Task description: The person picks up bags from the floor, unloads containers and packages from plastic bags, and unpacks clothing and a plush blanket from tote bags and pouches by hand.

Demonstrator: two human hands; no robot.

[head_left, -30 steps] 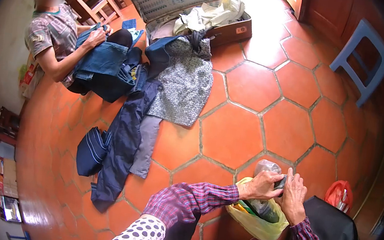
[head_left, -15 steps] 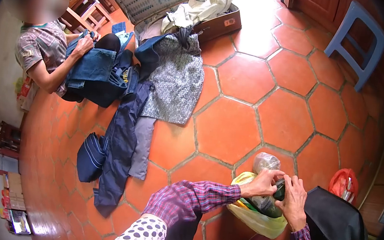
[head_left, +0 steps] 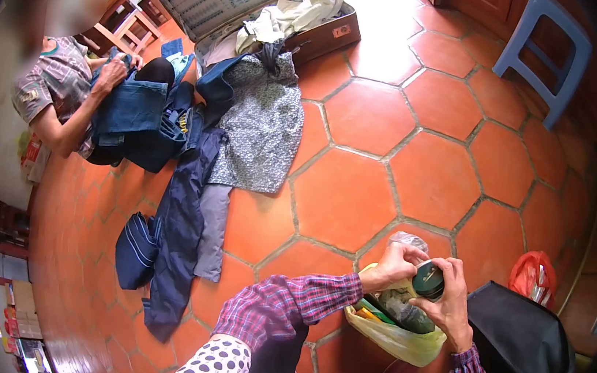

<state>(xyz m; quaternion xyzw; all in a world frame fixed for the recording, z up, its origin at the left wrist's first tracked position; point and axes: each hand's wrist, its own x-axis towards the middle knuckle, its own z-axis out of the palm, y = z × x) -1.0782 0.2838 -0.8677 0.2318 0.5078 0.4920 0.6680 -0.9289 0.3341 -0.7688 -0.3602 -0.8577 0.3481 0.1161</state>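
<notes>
The round dark green container [head_left: 428,279] is at the lower right of the frame, above the far part of a pale yellow plastic bag [head_left: 402,347] which stands open on the tiled floor [head_left: 345,199]. The right hand [head_left: 451,304] has its fingers bent, opened about as wide as the container, and it holds it from the side, with the thumb on the near side. The left hand [head_left: 391,266] is just beside, its fingers nearly together; if they pinch the container's edge or some thin plastic, I cannot tell.

The container seems to be hard and smooth, probably rather light, so it may slip a little when the grip is only at the tips. A hold around its round side, with thumb and fingers opposite, looks the safest. The yellow bag looks thin and soft, it would fold under a push, and its rim is the better place to take it. A crumpled clear bag [head_left: 409,240] lies close to the left hand, and a black bag [head_left: 516,344] is at the right.
</notes>
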